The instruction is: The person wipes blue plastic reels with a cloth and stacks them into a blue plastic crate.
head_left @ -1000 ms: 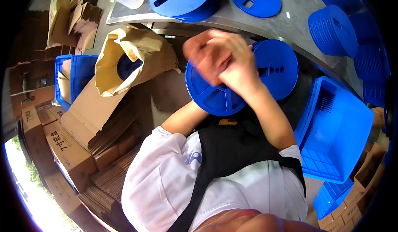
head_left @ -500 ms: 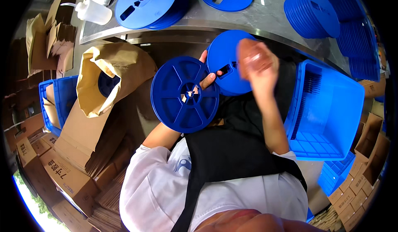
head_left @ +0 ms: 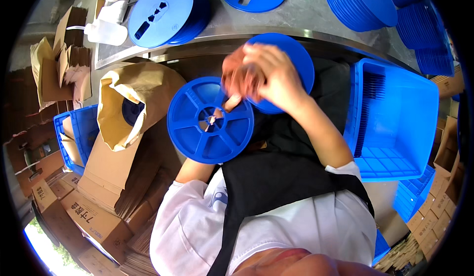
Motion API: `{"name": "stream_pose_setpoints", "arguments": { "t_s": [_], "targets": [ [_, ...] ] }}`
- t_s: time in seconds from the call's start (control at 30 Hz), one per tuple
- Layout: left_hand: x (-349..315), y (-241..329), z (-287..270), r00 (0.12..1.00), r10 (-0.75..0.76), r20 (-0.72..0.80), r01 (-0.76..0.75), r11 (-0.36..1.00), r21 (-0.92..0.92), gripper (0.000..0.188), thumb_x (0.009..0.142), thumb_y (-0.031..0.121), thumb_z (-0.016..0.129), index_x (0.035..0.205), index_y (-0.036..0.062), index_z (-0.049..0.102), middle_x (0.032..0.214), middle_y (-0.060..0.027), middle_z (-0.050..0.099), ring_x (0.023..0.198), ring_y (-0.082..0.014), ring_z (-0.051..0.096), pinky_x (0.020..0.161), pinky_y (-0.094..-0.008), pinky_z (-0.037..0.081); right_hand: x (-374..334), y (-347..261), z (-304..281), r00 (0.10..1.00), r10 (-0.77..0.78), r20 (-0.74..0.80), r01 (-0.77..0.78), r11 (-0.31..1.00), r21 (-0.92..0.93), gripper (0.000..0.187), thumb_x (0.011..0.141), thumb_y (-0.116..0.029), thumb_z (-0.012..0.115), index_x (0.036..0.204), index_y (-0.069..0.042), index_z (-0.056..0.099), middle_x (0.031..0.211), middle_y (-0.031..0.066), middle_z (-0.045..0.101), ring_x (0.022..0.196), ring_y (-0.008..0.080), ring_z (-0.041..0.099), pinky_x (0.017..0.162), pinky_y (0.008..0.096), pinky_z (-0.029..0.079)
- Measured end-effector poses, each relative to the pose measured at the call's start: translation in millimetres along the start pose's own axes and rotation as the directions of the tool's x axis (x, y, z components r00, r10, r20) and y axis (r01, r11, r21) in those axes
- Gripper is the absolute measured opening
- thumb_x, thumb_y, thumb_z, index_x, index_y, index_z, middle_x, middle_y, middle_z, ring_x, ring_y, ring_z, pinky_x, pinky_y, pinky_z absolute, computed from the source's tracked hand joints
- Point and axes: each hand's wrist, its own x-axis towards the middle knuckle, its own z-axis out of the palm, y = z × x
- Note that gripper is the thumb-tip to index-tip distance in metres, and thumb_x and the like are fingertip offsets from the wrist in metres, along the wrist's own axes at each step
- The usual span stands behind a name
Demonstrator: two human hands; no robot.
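Note:
My left hand (head_left: 231,103) grips a blue spoked reel (head_left: 190,140) in front of my lap. Most of that hand is behind the reel; a thumb shows at its right side, and bits of finger show through the hub. A crumpled reddish-brown wad (head_left: 237,73) is in the closed fingers of my right hand (head_left: 276,73); blur hides its exact kind. The wad is over the right edge of the spoked reel and the left part of some plain blue reel discs (head_left: 302,61). Whether it touches either one, I cannot tell.
A metal table (head_left: 301,22) bears blue disc stacks (head_left: 165,12) and white squeeze bottles (head_left: 106,33). An open brown paper sack (head_left: 155,78) holding a dark reel stands left. A blue crate (head_left: 400,123) is at right. Cardboard boxes (head_left: 94,221) lie lower left.
My right hand has swept left with the wad, from the right edge of the plain discs toward the spoked reel. The spoked reel has shifted slightly left and down.

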Motion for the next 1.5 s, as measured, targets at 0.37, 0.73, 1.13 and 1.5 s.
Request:
{"name": "stream_pose_setpoints", "arguments": {
  "t_s": [0.37,0.73,1.13,1.5],
  "targets": [
    [15,-1,-13,0.998,-0.03,0.052,0.031,0.999,-0.034,0.084,0.083,0.019,0.068,0.145,-0.0004,0.015,0.109,-0.0105,0.054,0.091,-0.015,0.058,0.09,-0.0327,0.047,-58,53,-32,0.739,0.61,-0.285,-0.484,0.776,0.404,0.031,0.078,-0.009,0.071,0.107,-0.002,0.062,0.114,0.0095,0.062,0.106,0.0202,0.058,0.093,0.031,0.043],
    [24,19,16,0.998,-0.038,-0.057,0.041,0.998,0.051,0.079,0.081,0.005,0.069,0.145,0.0075,0.024,0.115,-0.0135,0.056,0.101,-0.0222,0.059,0.091,-0.0345,0.047,-26,-10,-44,0.639,0.735,0.224,-0.253,-0.075,0.965,0.037,0.09,-0.017,0.058,0.122,0.0,0.052,0.126,0.0111,0.054,0.112,0.0211,0.055,0.099,0.0332,0.042],
    [32,-35,9,0.969,0.246,-0.037,-0.246,0.969,0.011,0.086,0.081,0.001,0.068,0.148,0.0143,0.015,0.091,-0.0112,0.063,0.088,-0.0181,0.062,0.085,-0.0356,0.051,27,-88,44,0.945,-0.328,-0.004,0.311,0.891,0.332,0.032,0.068,-0.013,0.071,0.098,-0.009,0.06,0.116,0.0091,0.06,0.11,0.0277,0.055,0.089,0.039,0.043],
    [13,-13,0,0.981,0.082,-0.178,-0.099,0.991,-0.092,0.088,0.08,0.002,0.07,0.148,0.0126,0.016,0.1,-0.012,0.061,0.095,-0.018,0.06,0.088,-0.0349,0.049,-53,-7,-44,0.991,-0.026,0.133,0.016,0.997,0.08,0.025,0.073,-0.009,0.071,0.096,-0.003,0.062,0.113,0.0145,0.062,0.106,0.0294,0.058,0.093,0.0377,0.044]
  ]
}}
